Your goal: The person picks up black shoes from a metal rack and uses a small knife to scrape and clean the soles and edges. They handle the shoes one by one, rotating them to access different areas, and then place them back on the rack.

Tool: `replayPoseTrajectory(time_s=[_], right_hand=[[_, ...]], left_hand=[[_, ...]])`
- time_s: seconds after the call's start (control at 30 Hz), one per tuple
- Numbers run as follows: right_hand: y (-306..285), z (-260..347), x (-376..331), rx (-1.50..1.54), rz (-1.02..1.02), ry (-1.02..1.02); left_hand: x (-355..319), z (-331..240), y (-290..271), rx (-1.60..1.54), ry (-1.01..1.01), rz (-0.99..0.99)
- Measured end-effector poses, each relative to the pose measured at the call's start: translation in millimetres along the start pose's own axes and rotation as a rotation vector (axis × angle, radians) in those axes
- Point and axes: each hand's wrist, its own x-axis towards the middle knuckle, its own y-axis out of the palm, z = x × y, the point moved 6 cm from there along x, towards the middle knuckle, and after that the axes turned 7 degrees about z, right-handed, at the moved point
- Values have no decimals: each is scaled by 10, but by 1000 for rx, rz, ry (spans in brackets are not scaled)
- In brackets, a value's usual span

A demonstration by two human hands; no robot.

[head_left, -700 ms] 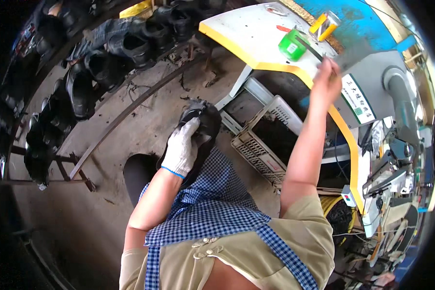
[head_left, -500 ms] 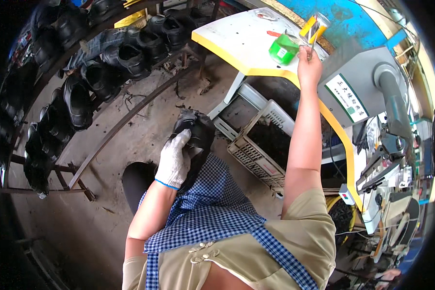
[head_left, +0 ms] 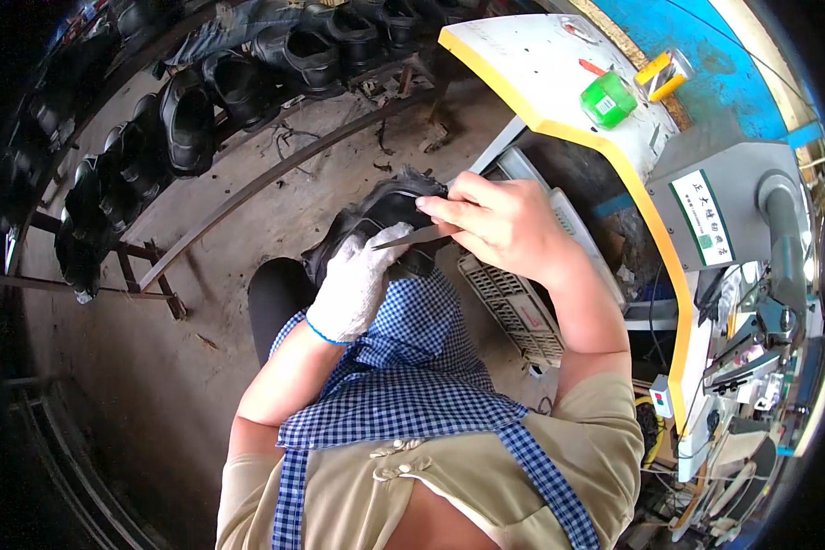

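Note:
My left hand (head_left: 346, 289), in a white knit glove, is closed on a black shoe upper (head_left: 356, 225) over my lap. The upper's far edge is ragged, and part of it is hidden by my hands. My bare right hand (head_left: 509, 220) is closed on a slim metal blade (head_left: 414, 239), which tapers to a point. The tip lies over the gloved fingers, pointing left. My right fingers hide its other end, so whether it is a knife, scissors or tweezers I cannot tell.
A white table (head_left: 532, 55) with a yellow edge curves round my right, carrying a green tub (head_left: 607, 99) and a yellow-banded can (head_left: 663, 73). A grey machine (head_left: 706, 165) stands beyond. Below sits a plastic crate (head_left: 513, 307). Black shoes (head_left: 188, 124) line a rack at left.
My right hand has come from beside the green tub to the shoe upper, bringing the slim metal blade. The upper has tilted in my left hand, and the view has shifted left.

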Motion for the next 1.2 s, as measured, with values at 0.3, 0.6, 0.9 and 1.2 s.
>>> replayPoseTrajectory(time_s=[0.3,0.6,0.9,1.2], right_hand=[[0,242,157,-208,160,-37],[112,40,48,19,-220,265],[423,82,49,172,-303,276],[516,119,72,317,-397,282]], left_hand=[[-94,-294,-63,383,175,-60],[-212,-271,-120,338,136,-105],[-290,-13,41,-1141,-330,-311],[-318,-147,-64,-966,-287,-273]])
